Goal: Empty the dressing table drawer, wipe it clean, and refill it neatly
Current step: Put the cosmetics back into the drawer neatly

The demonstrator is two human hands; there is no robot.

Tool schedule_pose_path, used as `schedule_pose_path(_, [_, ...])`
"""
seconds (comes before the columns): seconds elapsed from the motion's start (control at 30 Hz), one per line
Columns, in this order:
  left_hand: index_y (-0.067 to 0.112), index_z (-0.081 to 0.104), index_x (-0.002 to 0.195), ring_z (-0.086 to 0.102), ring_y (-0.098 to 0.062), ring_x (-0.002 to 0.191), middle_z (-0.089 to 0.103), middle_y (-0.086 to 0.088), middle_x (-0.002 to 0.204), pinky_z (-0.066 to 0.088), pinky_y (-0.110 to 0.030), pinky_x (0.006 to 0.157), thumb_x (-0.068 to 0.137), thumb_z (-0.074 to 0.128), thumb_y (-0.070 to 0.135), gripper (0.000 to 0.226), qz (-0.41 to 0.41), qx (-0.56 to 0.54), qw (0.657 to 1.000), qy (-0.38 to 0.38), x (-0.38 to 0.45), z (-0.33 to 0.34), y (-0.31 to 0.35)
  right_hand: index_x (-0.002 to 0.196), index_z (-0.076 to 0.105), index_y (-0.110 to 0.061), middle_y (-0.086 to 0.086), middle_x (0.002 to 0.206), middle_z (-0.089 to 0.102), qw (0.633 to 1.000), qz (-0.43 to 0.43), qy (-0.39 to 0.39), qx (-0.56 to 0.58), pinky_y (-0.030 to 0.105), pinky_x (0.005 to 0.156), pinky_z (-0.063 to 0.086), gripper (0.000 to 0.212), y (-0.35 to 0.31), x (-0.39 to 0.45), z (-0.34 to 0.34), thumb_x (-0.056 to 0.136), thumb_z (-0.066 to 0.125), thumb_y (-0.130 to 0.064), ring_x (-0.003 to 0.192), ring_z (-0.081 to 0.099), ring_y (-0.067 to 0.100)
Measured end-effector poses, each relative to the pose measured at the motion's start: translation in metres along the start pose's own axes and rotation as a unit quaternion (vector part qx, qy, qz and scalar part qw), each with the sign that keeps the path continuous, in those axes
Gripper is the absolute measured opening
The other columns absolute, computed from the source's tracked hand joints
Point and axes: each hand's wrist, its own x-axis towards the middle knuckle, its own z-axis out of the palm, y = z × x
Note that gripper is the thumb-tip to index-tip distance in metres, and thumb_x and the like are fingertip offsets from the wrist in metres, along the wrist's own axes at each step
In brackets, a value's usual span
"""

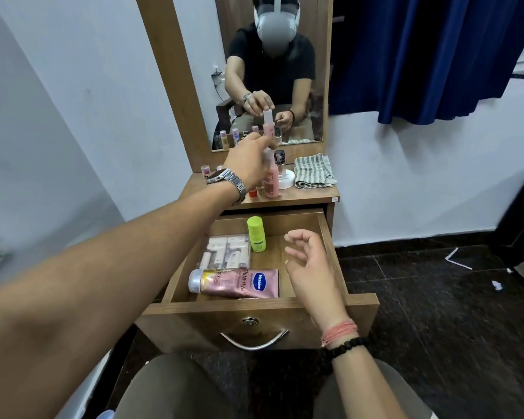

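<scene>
The drawer (pixel 324 225) stands pulled open below the bench (pixel 303 198), with a Vaseline tube (pixel 239 282) lying along its front edge, a clear packet of small items (pixel 227 251) at its left side and a green roll-on bottle (pixel 257 234) upright near its back edge. On the bench above, the left hand (pixel 250 163) grips a pink pump bottle (pixel 272 179) by its upper part, the bottle standing among small bottles near the bench's front edge, just beside a white jar (pixel 286 178) and a glass bottle (pixel 280 163). The right hand (pixel 310 267) hovers over the drawer's right side, fingers loosely curled and holding nothing. This looks like the emptying stage, with three things left inside. To do it well, the pink bottle should stand squarely, clear of its neighbours, since the cluster is tight and easily toppled. The striped cloth (pixel 313 174) lies folded at the bench's back right corner; open room remains along the bench's right front edge, and the drawer's right half is bare wood
</scene>
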Motion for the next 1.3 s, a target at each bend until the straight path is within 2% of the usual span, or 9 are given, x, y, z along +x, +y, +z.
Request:
schedule_pose_path(0.1, [0.017, 0.062, 0.113, 0.057, -0.023, 0.099, 0.053, -0.006, 0.120, 0.050, -0.033, 0.079, 0.089, 0.050, 0.006, 0.029, -0.001, -0.005, 1.000, 0.004, -0.004, -0.002, -0.003, 0.108, 0.049, -0.036, -0.020, 0.115, 0.055, 1.000, 0.002, -0.004, 0.003, 0.006, 0.074, 0.042, 0.046, 0.000, 0.000, 0.001, 0.088, 0.049, 0.005, 0.109, 0.055, -0.004])
schedule_pose_path(0.27, [0.015, 0.057, 0.108, 0.057, -0.027, 0.098, 0.060, -0.007, 0.109, 0.046, -0.035, 0.075, 0.085, 0.053, 0.009, 0.024, -0.021, 0.016, 1.000, -0.012, -0.007, -0.009, -0.009, 0.112, 0.050, -0.032, -0.020, 0.115, 0.056, 1.000, -0.001, 0.001, -0.002, 0.009, 0.081, 0.041, 0.041, 0.000, 0.000, 0.001, 0.089, 0.050, 0.002, 0.108, 0.056, -0.002])
schedule_pose_path(0.43, [0.018, 0.054, 0.102, 0.056, -0.021, 0.091, 0.057, -0.001, 0.105, 0.044, -0.032, 0.066, 0.082, 0.063, 0.015, 0.022, 0.022, -0.014, 1.000, 0.011, -0.017, -0.026, -0.005, 0.109, 0.050, -0.034, -0.018, 0.117, 0.057, 1.000, -0.004, 0.025, 0.018, 0.013, 0.085, 0.044, 0.043, 0.000, 0.000, 0.001, 0.089, 0.051, 0.004, 0.108, 0.057, -0.002])
schedule_pose_path(0.6, [0.019, 0.057, 0.105, 0.055, -0.015, 0.091, 0.056, 0.003, 0.103, 0.052, -0.040, 0.075, 0.081, 0.068, 0.024, 0.026, 0.075, -0.051, 0.996, 0.025, -0.051, -0.047, -0.001, 0.108, 0.049, -0.035, -0.013, 0.121, 0.057, 0.996, -0.002, 0.069, 0.057, 0.017, 0.089, 0.045, 0.047, 0.001, 0.002, 0.001, 0.087, 0.051, 0.007, 0.108, 0.058, -0.001])
schedule_pose_path(0.7, [0.019, 0.059, 0.101, 0.057, -0.015, 0.087, 0.056, 0.005, 0.100, 0.053, -0.040, 0.074, 0.082, 0.069, 0.026, 0.023, 0.043, -0.062, 0.997, -0.008, -0.078, -0.053, -0.009, 0.108, 0.049, -0.034, -0.009, 0.124, 0.056, 0.995, 0.002, 0.077, 0.071, 0.023, 0.096, 0.045, 0.046, 0.001, 0.001, 0.001, 0.087, 0.049, 0.006, 0.109, 0.058, 0.000])
schedule_pose_path(0.8, [0.017, 0.058, 0.094, 0.054, -0.015, 0.085, 0.060, 0.002, 0.098, 0.050, -0.034, 0.074, 0.080, 0.070, 0.024, 0.020, 0.021, -0.059, 0.997, -0.032, -0.103, -0.053, -0.025, 0.109, 0.050, -0.032, -0.009, 0.123, 0.057, 0.995, 0.004, 0.070, 0.070, 0.025, 0.098, 0.046, 0.043, 0.001, 0.002, 0.000, 0.087, 0.049, 0.005, 0.109, 0.058, 0.000])
schedule_pose_path(0.9, [0.019, 0.056, 0.096, 0.054, -0.011, 0.081, 0.060, 0.004, 0.095, 0.046, -0.024, 0.066, 0.079, 0.069, 0.024, 0.022, 0.005, -0.035, 0.998, -0.061, -0.126, -0.050, -0.044, 0.111, 0.050, -0.031, -0.010, 0.122, 0.058, 0.995, 0.006, 0.067, 0.068, 0.025, 0.097, 0.046, 0.042, 0.002, 0.003, 0.000, 0.088, 0.049, 0.005, 0.108, 0.058, 0.000])
schedule_pose_path(1.07, [0.023, 0.052, 0.093, 0.052, -0.009, 0.073, 0.055, 0.010, 0.085, 0.039, -0.019, 0.055, 0.078, 0.071, 0.027, 0.024, -0.030, 0.030, 0.994, -0.105, -0.148, -0.037, -0.069, 0.110, 0.050, -0.034, -0.012, 0.123, 0.057, 0.997, 0.008, 0.056, 0.057, 0.021, 0.092, 0.047, 0.044, 0.002, 0.004, 0.001, 0.089, 0.051, 0.004, 0.107, 0.057, -0.004])
schedule_pose_path(1.3, [0.026, 0.047, 0.092, 0.050, -0.009, 0.074, 0.048, 0.011, 0.092, 0.032, -0.014, 0.051, 0.078, 0.071, 0.035, 0.029, -0.030, 0.080, 0.988, -0.132, -0.162, -0.015, -0.075, 0.106, 0.050, -0.039, -0.014, 0.121, 0.057, 0.997, 0.012, 0.054, 0.052, 0.025, 0.097, 0.047, 0.044, 0.003, 0.003, 0.000, 0.089, 0.051, 0.002, 0.109, 0.057, -0.002])
